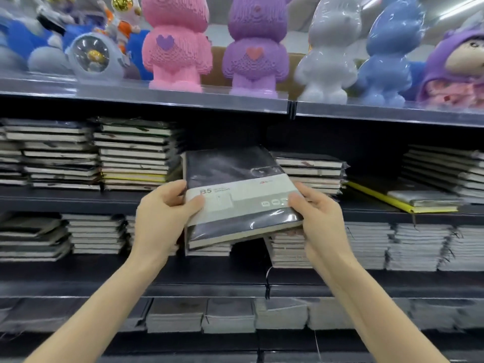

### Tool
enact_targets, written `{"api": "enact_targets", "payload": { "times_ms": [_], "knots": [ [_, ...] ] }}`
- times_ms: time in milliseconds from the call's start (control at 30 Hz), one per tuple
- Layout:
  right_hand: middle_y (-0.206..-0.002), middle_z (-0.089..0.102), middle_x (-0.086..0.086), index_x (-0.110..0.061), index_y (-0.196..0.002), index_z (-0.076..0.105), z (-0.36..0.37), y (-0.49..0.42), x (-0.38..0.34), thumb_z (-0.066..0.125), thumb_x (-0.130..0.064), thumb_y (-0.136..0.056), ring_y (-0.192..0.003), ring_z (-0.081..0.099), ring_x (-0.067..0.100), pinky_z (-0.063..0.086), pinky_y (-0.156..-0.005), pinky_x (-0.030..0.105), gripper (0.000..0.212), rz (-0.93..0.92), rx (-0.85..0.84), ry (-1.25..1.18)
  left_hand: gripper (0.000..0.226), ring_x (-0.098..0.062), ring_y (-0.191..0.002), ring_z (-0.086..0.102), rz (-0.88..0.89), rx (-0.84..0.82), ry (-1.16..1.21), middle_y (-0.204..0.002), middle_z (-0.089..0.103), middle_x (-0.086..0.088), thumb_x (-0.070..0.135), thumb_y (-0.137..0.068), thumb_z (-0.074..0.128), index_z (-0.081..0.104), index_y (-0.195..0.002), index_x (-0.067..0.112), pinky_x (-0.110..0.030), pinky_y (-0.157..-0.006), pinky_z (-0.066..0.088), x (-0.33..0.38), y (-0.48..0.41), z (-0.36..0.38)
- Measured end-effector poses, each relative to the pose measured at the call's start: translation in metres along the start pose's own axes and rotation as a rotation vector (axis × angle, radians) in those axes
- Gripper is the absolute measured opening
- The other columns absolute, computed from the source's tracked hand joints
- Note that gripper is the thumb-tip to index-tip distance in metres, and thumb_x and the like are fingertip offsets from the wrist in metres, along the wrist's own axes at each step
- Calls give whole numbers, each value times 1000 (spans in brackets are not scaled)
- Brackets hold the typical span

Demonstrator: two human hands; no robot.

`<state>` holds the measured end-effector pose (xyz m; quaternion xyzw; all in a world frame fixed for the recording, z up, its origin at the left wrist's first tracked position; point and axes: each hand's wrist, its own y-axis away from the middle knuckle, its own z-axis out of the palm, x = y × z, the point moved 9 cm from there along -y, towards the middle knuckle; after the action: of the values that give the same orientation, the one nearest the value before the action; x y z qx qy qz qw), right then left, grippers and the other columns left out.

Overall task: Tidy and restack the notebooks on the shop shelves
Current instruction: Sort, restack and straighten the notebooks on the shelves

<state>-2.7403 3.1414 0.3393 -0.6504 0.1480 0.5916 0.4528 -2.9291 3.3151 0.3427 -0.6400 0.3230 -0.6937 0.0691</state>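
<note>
Head view: I see the left hand and the right hand both holding one black notebook by its side edges, with thumbs on top and fingers curled round. The notebook is in clear wrap with a pale band that says B5. It is tilted, in front of a gap on the middle shelf — I cannot tell if its far end touches anything.

Left of the gap is a tall stack of notebooks. Right of it is a shorter stack. Further right, a yellow-edged notebook lies flat and crooked on the same shelf. More stacks sit on the shelf below. On the top shelf stand a pink bear and a purple bear — side by side.
</note>
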Motion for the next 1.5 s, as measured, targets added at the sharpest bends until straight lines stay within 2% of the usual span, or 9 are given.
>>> {"api": "enact_targets", "payload": {
  "times_ms": [233, 533, 700, 800, 900, 1067, 1200, 1300, 1500],
  "knots": [
    [-57, 67, -10, -21, -78, 68, -45, -35, -29, 52, -4, -93, -53, 56, 9, 40, -38, 20, 28, 63, 136, -12, 45, -13, -105, 61, -58, -116, 102, -113, 67, 0, 15, -77, 75, 64, -120, 9, -30, -96, 46, 24, -30, 55],
    [-80, 62, -2, -12, -89, 64, -98, -97, -20, 57, -6, -92, -67, 57, 12, 44, -42, 20, 10, 106, 339, -27, 57, -7, -112, 59, -1, -388, 147, -113, 68, 6, 39, -71, 79, 64, -121, 16, -36, -107, 40, 25, -63, 138],
    [-75, 58, 5, -9, -77, 64, -112, -143, -14, 57, 0, -89, -64, 54, 16, 42, -38, 19, 16, 91, 369, -13, 22, 13, -95, 60, 132, -455, -19, -89, 67, 32, 31, -79, 73, 63, -92, 46, -8, -86, 44, 25, -86, 171],
    [-83, 61, 6, -6, -97, 64, -122, -172, -4, 62, -6, -90, -67, 57, 17, 44, -40, 18, 8, 122, 407, -34, 33, 8, -97, 60, 167, -382, -103, -101, 67, 19, 37, -78, 73, 67, -109, 29, -4, -80, 41, 16, -111, 186],
    [-83, 65, 6, 0, -105, 65, -131, -197, 4, 66, -24, -90, -68, 61, 17, 47, -46, 21, 29, 141, 341, 68, 51, -5, -108, 59, 192, -366, -202, -119, 66, 2, 42, -82, 68, 62, -124, 13, -11, -88, 41, 9, -122, 205],
    [-121, 59, -9, -17, -134, 53, -135, -197, 9, 56, -64, -80, -109, 54, 8, 39, -95, 26, 72, 57, 101, 480, 49, 0, -118, 49, 211, -300, -183, -128, 58, 11, 44, -88, 58, 56, -131, 21, -6, -94, 36, 0, -112, 216],
    [-102, 57, 0, -27, -125, 62, -156, -189, -15, 45, -77, -69, -99, 53, 15, 37, -81, 26, 77, -291, 280, 978, 47, 6, -113, 47, 223, -278, -120, -121, 55, 19, 45, -88, 55, 53, -131, 27, -1, -88, 35, -4, -103, 220],
    [-106, 60, -6, -25, -122, 64, -154, -194, -7, 44, -71, -70, -102, 55, 11, 38, -83, 22, 72, -271, 174, 825, 50, 3, -116, 48, 214, -285, -83, -124, 53, 20, 50, -87, 47, 49, -133, 32, -11, -97, 38, -7, -99, 228],
    [-117, 62, -7, -19, -127, 58, -147, -224, 20, 50, -59, -73, -111, 56, 7, 41, -86, 14, 67, -153, -57, 454, 49, 15, -106, 47, 177, -314, -106, -122, 47, 24, 50, -92, 33, 36, -140, 37, 3, -85, 31, -11, -97, 250]
  ]
}}
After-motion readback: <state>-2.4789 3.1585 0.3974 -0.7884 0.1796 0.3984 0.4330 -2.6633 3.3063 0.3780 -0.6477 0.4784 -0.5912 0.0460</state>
